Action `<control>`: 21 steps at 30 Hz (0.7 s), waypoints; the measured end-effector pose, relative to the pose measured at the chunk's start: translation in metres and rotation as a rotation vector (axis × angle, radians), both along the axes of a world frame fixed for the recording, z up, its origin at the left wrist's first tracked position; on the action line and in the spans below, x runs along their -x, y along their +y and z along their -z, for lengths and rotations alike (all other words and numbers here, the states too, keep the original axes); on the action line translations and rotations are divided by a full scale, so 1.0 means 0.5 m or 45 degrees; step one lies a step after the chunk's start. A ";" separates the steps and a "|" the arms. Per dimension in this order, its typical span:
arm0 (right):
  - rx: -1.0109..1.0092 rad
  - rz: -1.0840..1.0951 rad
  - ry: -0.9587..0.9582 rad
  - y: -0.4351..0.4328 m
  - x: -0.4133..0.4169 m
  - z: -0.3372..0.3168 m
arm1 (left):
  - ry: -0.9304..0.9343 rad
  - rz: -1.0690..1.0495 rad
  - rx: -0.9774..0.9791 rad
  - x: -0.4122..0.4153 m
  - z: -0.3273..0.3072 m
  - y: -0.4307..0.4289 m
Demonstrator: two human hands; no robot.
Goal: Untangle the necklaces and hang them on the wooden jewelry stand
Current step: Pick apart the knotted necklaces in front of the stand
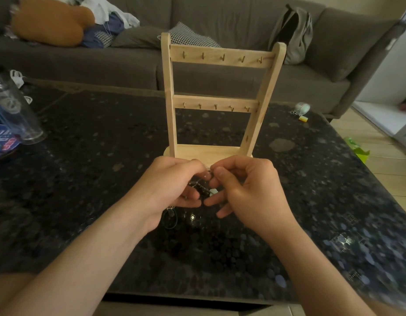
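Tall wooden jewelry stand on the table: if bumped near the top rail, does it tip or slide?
Probably tips before sliding: the pale wooden jewelry stand is tall on a narrow base. Likely light: thin slats, open frame, all brass hooks empty. The glossy dark speckled table may let it skate if pushed low.

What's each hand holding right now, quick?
Left hand: fingers curled, pinching the tangled necklaces.
Right hand: thumb and forefinger pinching a thin chain of the same tangle.
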State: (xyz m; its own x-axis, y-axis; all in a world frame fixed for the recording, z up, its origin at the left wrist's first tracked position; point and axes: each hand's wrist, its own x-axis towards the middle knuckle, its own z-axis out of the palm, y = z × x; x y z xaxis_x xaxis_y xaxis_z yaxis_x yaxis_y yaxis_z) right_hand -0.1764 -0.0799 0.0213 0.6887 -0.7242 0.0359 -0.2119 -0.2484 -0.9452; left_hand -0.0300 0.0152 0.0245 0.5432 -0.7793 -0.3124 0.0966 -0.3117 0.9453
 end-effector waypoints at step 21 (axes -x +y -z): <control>0.117 0.019 -0.052 -0.011 0.003 0.004 | -0.267 0.242 -0.046 -0.011 -0.015 0.014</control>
